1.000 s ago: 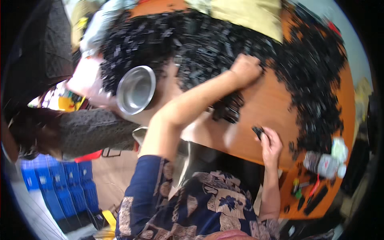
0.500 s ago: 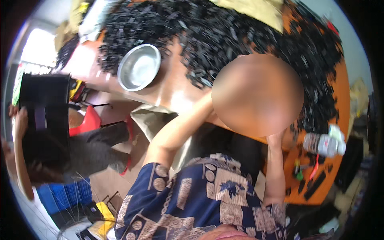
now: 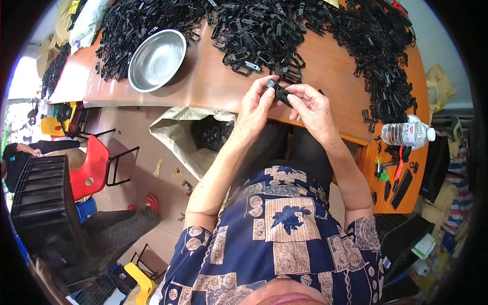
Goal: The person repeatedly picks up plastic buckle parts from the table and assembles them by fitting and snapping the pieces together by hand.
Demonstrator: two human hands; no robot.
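Both my hands are at the table's near edge, fingers closed around one small black plastic part (image 3: 281,95). My left hand (image 3: 254,108) pinches its upper end between thumb and fingers. The lower end sits in the fingertips of my right hand (image 3: 314,111), with the thumb against it. The fingers cover some of the part, so its full shape is hidden. Just beyond my hands, a large heap of similar black plastic parts (image 3: 254,35) spreads over the brown table (image 3: 208,76).
A steel bowl (image 3: 157,61) stands on the table to the left. Below the edge is an open sack (image 3: 175,145) with black parts inside. A plastic bottle (image 3: 406,134) and small tools lie right. At left, a person carries a black crate (image 3: 43,203) near a red chair (image 3: 91,168).
The view has shifted, so the table sits higher in the picture. My hands, smeared over before, show clearly now. The person with the black crate has moved, and the crate is tilted differently.
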